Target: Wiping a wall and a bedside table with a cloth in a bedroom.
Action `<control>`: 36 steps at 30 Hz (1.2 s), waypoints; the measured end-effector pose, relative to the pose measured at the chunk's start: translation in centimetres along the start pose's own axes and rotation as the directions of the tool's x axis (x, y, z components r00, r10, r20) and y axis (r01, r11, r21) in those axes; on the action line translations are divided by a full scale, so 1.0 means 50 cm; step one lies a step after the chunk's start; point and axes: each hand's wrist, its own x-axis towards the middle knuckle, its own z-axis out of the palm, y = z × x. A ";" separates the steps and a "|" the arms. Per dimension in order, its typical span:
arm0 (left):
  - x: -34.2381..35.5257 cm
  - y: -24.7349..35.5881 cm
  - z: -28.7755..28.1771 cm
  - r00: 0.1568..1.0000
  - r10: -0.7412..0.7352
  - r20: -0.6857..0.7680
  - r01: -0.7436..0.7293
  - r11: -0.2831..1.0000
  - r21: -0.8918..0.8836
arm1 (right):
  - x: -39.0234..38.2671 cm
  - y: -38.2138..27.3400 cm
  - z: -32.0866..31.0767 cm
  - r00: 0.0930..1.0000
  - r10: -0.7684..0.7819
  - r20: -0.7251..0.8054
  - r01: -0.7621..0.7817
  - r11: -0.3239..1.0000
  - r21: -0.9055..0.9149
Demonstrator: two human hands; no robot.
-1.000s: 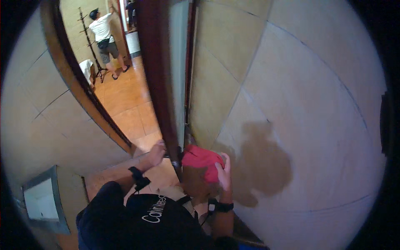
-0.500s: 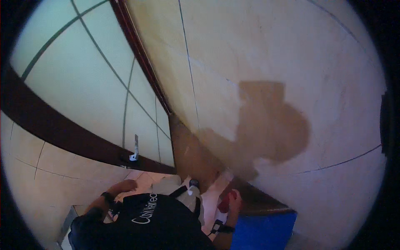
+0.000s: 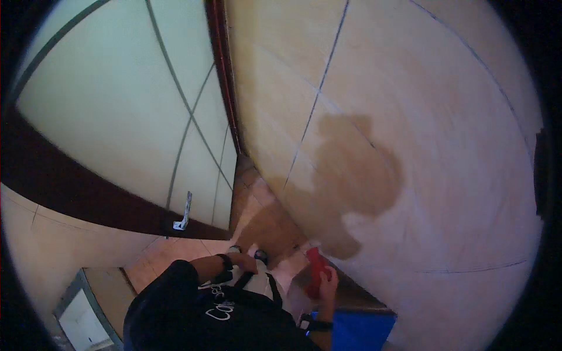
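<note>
Red cloth (image 3: 316,270) sits in my right hand (image 3: 327,279), fingers closed round its lower end, its long axis running up and away from the grip toward the beige wall (image 3: 410,117). My left hand (image 3: 244,261) rests against my torso, well left; I cannot tell whether it holds anything; blur hides detail

Right wall (image 3: 421,117): beige tiles, thin grey joints, soft shadow cast on it.
Left wall (image 3: 111,111): pale green panels, dark brown band below.
Door frame (image 3: 225,88): dark reddish wood.
Floor (image 3: 257,210): tan tiles.
Bracket (image 3: 184,213): small, white.
</note>
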 end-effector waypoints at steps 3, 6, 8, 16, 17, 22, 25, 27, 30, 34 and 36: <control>-0.085 0.005 -0.075 1.000 -0.027 0.014 0.027 1.000 0.008 | 0.032 -0.022 0.011 0.999 -0.029 0.043 0.029 1.000 -0.011; -0.091 -0.038 -0.052 0.994 0.013 -0.105 -0.035 0.976 -0.215 | 0.051 -0.059 0.033 0.995 0.090 0.043 -0.092 0.995 0.047; -0.098 -0.030 -0.053 0.988 -0.051 -0.144 -0.019 0.896 -0.445 | 0.053 -0.095 0.039 0.987 0.157 0.040 -0.160 0.983 0.088; -0.072 -0.045 -0.013 0.935 -0.064 -0.350 -0.011 0.978 -0.206 | 0.093 -0.004 0.038 0.999 -0.010 0.042 0.009 1.000 0.028; -0.081 -0.025 -0.019 0.940 -0.055 -0.337 -0.019 0.977 -0.213 | 0.093 0.017 0.034 0.999 0.007 0.034 -0.008 1.000 0.023; -0.122 0.057 -0.102 0.918 -0.395 -0.015 0.313 0.748 -0.585 | 0.089 0.051 0.025 0.997 -0.009 0.071 0.008 1.000 0.015; -0.188 0.232 -0.196 0.698 -0.715 0.043 0.537 0.483 -0.692 | 0.059 0.005 0.021 0.998 -0.010 0.066 0.014 0.998 -0.057; -0.195 0.187 -0.142 0.775 -0.627 -0.079 0.399 0.582 -0.708 | 0.042 -0.010 0.030 0.995 0.085 0.060 -0.087 0.995 0.048; -0.257 0.269 -0.207 0.871 -0.470 -0.141 0.248 0.668 -0.701 | 0.028 0.045 0.029 0.998 0.061 0.009 -0.062 0.994 0.095; -0.295 0.326 -0.248 0.798 -0.602 0.030 0.438 0.545 -0.715 | 0.026 0.084 0.050 1.000 -0.010 0.019 0.008 0.996 0.093; -0.188 0.100 -0.095 0.833 -0.482 -0.273 0.190 0.712 -0.676 | 0.048 0.107 0.060 1.000 -0.006 0.012 0.006 1.000 0.029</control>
